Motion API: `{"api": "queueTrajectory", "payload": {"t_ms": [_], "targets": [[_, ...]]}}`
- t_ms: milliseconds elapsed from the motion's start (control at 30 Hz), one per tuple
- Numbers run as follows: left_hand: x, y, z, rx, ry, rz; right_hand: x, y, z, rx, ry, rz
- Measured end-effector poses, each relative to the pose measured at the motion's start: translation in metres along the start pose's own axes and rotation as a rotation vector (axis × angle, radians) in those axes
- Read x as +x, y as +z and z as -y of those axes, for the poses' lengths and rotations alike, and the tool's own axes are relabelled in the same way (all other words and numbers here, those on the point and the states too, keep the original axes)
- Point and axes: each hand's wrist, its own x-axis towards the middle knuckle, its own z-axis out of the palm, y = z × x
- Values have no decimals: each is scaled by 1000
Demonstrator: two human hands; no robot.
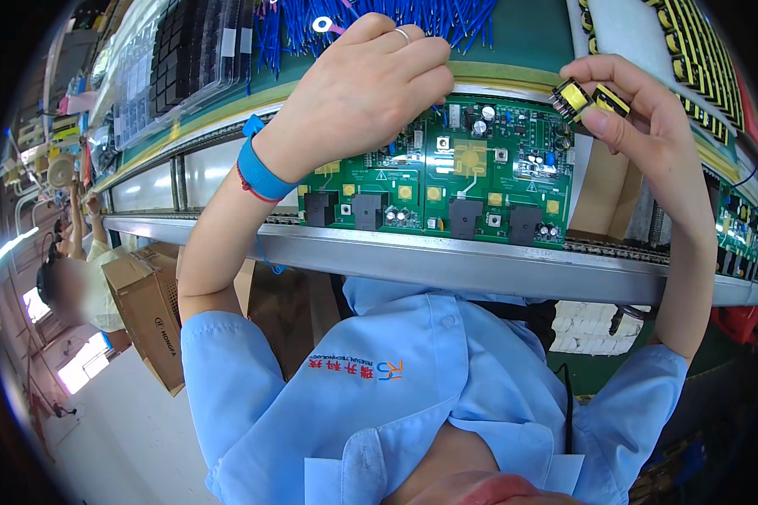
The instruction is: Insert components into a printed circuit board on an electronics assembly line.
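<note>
My left hand [366, 84], with a blue wrist strap [261, 167] and a ring, is over the upper left of a green circuit board [446, 187]. Its fingers are curled with the tips turned down, and whatever they may hold is hidden beneath the hand. My right hand [644, 114] is raised past the board's upper right corner. Between its thumb and fingers are two small yellow-and-black transformers; metal pins show on the nearer transformer [573, 99]. Black block parts [466, 219], capacitors and gold pads sit on the board.
The board lies on a metal rail [480, 261]. Beyond it are blue wires [396, 10], black trays [177, 59] at left and rows of transformers [695, 42] at right. Another board [733, 231] stands far right. A cardboard box [147, 303] and another person [88, 286] are at left.
</note>
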Motion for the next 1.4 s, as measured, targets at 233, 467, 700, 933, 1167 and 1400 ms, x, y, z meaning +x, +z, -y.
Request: {"api": "queueTrajectory", "payload": {"t_ms": [233,467,700,933,1167,1400], "targets": [[0,-1,-6,91,54,21,-2,6,6,-17,5,56],[4,-3,-7,129,95,70,-6,10,13,-99,16,62],[5,-3,-5,32,77,45,-13,31,13,-674,-242,-94],[15,1,-1,-60,90,71,-12,44,13,-900,-329,-138],[7,15,7,307,220,-300,-11,48,15,-948,-323,-117],[7,-1,-4,-151,-3,-16,-11,44,17,-960,-289,-97]]}}
